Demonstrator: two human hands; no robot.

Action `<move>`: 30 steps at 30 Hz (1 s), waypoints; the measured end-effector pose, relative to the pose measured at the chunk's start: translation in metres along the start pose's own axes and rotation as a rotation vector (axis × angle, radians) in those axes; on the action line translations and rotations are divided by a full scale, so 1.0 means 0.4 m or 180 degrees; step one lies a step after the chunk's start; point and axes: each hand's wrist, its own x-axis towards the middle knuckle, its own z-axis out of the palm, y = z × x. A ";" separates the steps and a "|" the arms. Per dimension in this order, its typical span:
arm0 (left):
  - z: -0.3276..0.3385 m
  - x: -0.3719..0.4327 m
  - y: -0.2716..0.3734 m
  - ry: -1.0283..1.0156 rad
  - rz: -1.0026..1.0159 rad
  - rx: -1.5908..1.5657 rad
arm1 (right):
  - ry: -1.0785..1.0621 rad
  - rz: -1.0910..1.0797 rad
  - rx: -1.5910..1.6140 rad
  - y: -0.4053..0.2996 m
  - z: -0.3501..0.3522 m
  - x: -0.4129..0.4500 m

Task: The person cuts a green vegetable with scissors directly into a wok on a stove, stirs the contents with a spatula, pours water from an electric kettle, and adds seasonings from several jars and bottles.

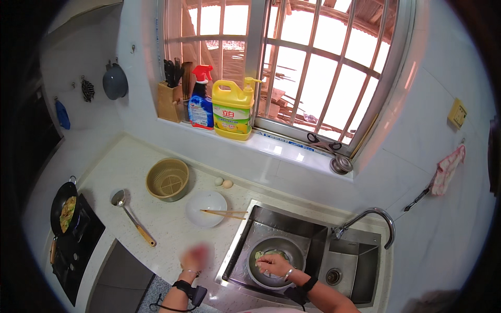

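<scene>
On the left, my left hand is over the front of the worktop, around a blurred red thing that I cannot make out. My right hand reaches over a round metal bowl in the larger sink basin. Its fingers are bent together close to pale green vegetable pieces; whether they pinch anything is unclear. More greens lie inside the bowl, partly hidden by the hand.
Behind my left hand stand a white bowl with chopsticks across its rim, two eggs and a plastic basket. A ladle lies further left, near a wok with food. A faucet arches over the smaller basin.
</scene>
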 end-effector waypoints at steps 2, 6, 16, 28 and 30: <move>0.008 -0.012 -0.008 -0.0582 -0.0116 -0.0271 | 0.0186 0.0688 0.0711 -0.008 0.055 0.002; 0.073 -0.137 0.079 -0.0531 0.0750 -0.2112 | 0.0032 0.1444 0.2316 -0.037 0.138 0.017; 0.102 -0.292 0.160 -0.1013 -0.0042 -0.3372 | -0.1193 0.0783 0.3565 -0.125 0.248 -0.029; -0.090 -0.404 0.049 0.1007 0.1892 -0.0179 | 0.0570 0.1163 0.3106 -0.137 0.463 -0.032; -0.102 -0.426 0.035 0.0737 0.1905 -0.0003 | 0.0047 0.0924 0.3627 -0.123 0.499 -0.024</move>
